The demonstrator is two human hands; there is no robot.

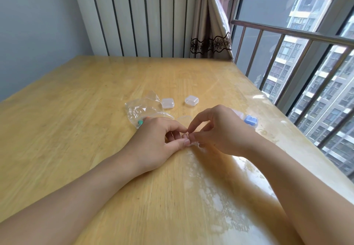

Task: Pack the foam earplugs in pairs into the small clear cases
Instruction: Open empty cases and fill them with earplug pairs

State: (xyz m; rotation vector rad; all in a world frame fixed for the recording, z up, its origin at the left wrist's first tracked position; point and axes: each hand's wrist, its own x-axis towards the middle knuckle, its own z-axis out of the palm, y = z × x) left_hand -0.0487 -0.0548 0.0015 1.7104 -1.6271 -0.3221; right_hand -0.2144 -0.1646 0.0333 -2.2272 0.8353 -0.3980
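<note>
Clear case (192, 142) — pinched between left hand (157, 139), right hand (220, 129).

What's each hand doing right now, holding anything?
Left hand: fingers curled, pinching a small clear case.
Right hand: fingers curled, pinching the same case from the other side.

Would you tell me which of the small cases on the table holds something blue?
The case beyond the right hand, nearest the window; the two farther cases look empty.

No readable text, label or number is showing anywhere; the small clear cases (168, 103) are looking unmarked, though at this distance fine print may be escaping the view.
</note>
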